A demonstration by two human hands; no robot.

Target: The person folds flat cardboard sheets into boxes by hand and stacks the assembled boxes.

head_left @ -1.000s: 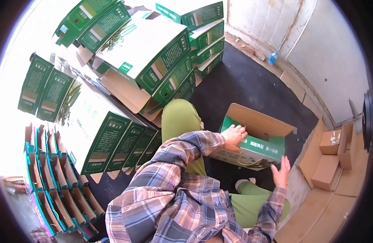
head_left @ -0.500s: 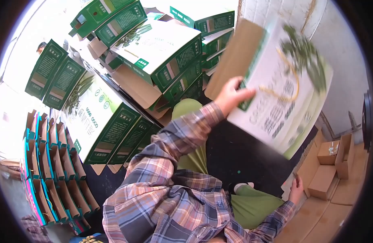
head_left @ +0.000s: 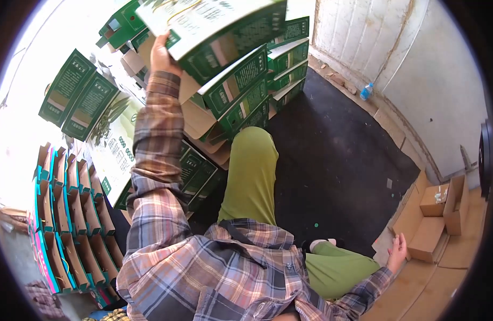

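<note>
My left hand [head_left: 164, 56] is raised at the upper left, its fingers closed on the edge of a green and white carton [head_left: 233, 40] with a yellow rope handle. The carton is over a stack of similar cartons [head_left: 244, 101]; whether it touches the stack I cannot tell. At the lower right, my right hand [head_left: 397, 252] holds nothing, its fingers loosely apart, near an open brown cardboard box [head_left: 427, 238].
More green and white cartons [head_left: 115, 147] lean at the left. Below them are rows of narrow open teal-edged boxes [head_left: 75, 214]. Black sheeting [head_left: 332, 155] covers the floor. A blue-labelled bottle [head_left: 366, 91] stands by the white wall [head_left: 359, 37].
My left hand has carried the carton from the right side to the upper left, over the stack. My right hand has stayed near the brown box, its fingers now more extended.
</note>
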